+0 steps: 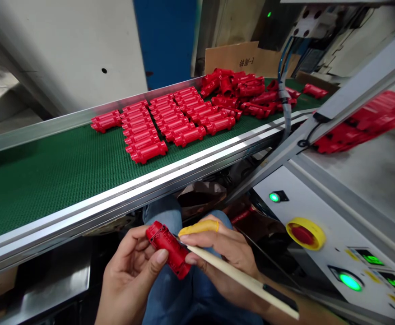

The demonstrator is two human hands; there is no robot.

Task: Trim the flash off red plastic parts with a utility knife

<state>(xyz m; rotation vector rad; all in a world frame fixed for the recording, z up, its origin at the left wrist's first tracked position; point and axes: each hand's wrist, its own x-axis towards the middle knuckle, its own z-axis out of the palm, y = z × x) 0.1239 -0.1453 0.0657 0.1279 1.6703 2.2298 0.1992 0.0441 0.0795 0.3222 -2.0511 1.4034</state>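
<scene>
Low in the middle of the frame, above the person's lap, a red part [168, 248] lies tilted in the left hand [129, 271], whose thumb and fingers are closed snugly on it. The right hand [229, 259], one finger wearing a yellow cover [201, 227], is curled round a pale-handled tool [233, 271], its tip right by the part. Across the upper middle, red pieces [190, 136] stand in rows on a green belt [55, 180], next to a jumbled heap [249, 86].

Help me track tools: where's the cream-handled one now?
Low in the head view, mostly right of centre, the tool is in the right hand, its tip at the red part in the left hand.
</scene>
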